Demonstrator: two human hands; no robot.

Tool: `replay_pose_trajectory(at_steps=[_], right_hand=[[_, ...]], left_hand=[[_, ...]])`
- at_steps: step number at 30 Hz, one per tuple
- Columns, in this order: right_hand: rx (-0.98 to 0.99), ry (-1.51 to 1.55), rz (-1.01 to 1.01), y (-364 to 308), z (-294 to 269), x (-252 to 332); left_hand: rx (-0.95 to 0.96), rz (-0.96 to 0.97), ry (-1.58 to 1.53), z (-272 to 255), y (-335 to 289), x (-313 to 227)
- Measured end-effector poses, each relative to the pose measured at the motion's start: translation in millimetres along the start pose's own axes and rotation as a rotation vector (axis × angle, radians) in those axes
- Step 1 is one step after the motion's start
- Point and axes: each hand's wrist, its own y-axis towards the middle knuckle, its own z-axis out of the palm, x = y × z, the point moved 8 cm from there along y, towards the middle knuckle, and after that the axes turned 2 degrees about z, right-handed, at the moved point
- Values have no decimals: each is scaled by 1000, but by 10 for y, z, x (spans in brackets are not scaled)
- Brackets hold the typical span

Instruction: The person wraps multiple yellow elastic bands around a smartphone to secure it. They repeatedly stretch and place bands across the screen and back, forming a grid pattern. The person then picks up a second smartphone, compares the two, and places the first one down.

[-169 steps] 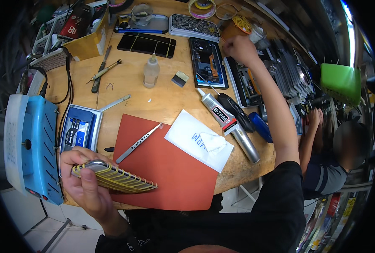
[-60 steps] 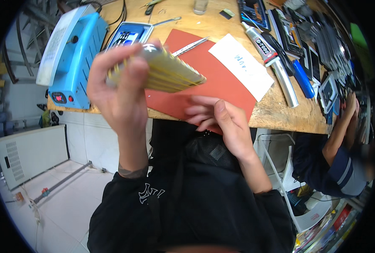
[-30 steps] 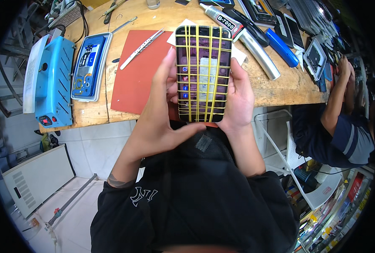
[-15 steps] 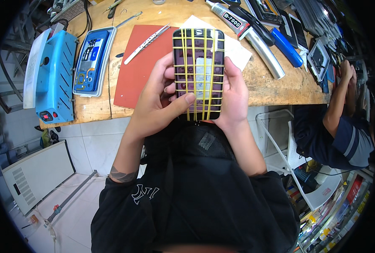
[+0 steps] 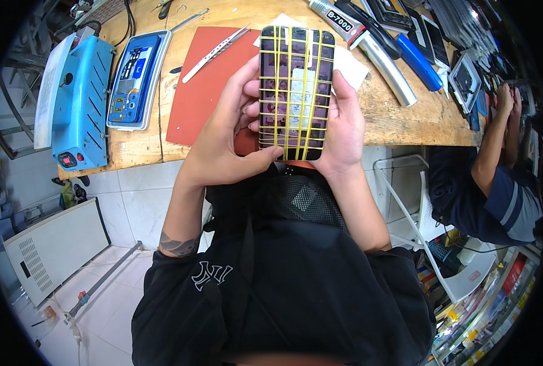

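Observation:
A black smartphone (image 5: 275, 110) is held up in both hands above the front edge of the bench. Yellow rubber bands (image 5: 308, 125) criss-cross it in a grid, and a pale label (image 5: 300, 91) shows beneath them. My left hand (image 5: 225, 137) grips the phone's left side, its thumb on the lower edge and its fingers curled behind. Along the right side, my right hand (image 5: 344, 128) closes on it with the thumb at the edge; its other fingers are hidden behind. Under the phone lies a red-brown mat (image 5: 201, 97) with tweezers (image 5: 215, 53) on it.
A blue device (image 5: 83, 100) and an opened blue phone in a tray (image 5: 131, 82) stand at the left. Glue tube (image 5: 338, 21), silver cylinder (image 5: 390, 73) and blue cylinder (image 5: 419, 63) lie back right. Another person's arm (image 5: 490, 143) is at far right.
The phone has moved slightly up and right in the picture with both hands. My left thumb has slid from the screen's lower part down to its bottom edge.

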Motion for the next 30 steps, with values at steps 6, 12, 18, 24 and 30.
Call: replay_pose_trajectory(at_steps=[6,12,18,24,30], right_hand=[[-27,-32,3,-23,-38,-15],[-54,-26,-2,-27,-24,-14],[65,125,-5,-26,77,-5],[73,227,-9,-79,56,11],[35,12,-13,-92,24,-9]], left_hand=[[2,-21,-23,-5,-7,-13],[-1,-28,-26,-12,-4,-1],[-1,-28,-25,-2,-10,-10],[-48,-87,-97,-20,-5,9],[-43,-75,-107,-2,2,-17]])
